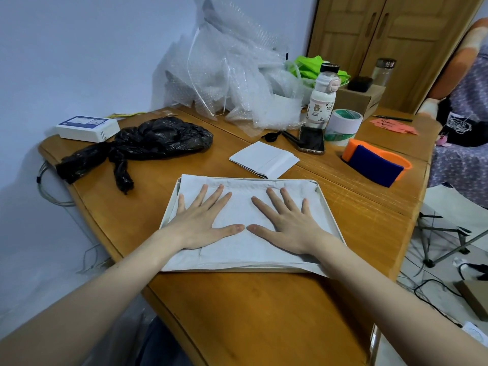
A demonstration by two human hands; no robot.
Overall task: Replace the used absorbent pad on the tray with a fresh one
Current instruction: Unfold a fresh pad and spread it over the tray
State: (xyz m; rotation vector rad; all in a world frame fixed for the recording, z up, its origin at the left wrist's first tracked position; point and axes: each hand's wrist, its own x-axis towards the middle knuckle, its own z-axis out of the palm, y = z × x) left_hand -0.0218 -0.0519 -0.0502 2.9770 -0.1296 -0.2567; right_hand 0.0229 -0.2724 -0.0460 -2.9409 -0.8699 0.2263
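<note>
A white rectangular tray (330,207) lies on the wooden table in front of me. A pale absorbent pad (237,249) is spread inside it, its near edge hanging over the tray's front rim. My left hand (203,220) and my right hand (285,223) lie flat on the pad, palms down, fingers spread, thumbs nearly touching at the middle. A folded white pad (264,158) lies on the table just beyond the tray. A tied black plastic bag (142,146) lies at the left.
Behind the tray stand a phone (311,140), a white bottle (320,99), a tape roll (343,125) and an orange and blue object (375,163). Bubble wrap (232,75) piles at the back. A white box (87,128) sits far left. A person sits at the right edge.
</note>
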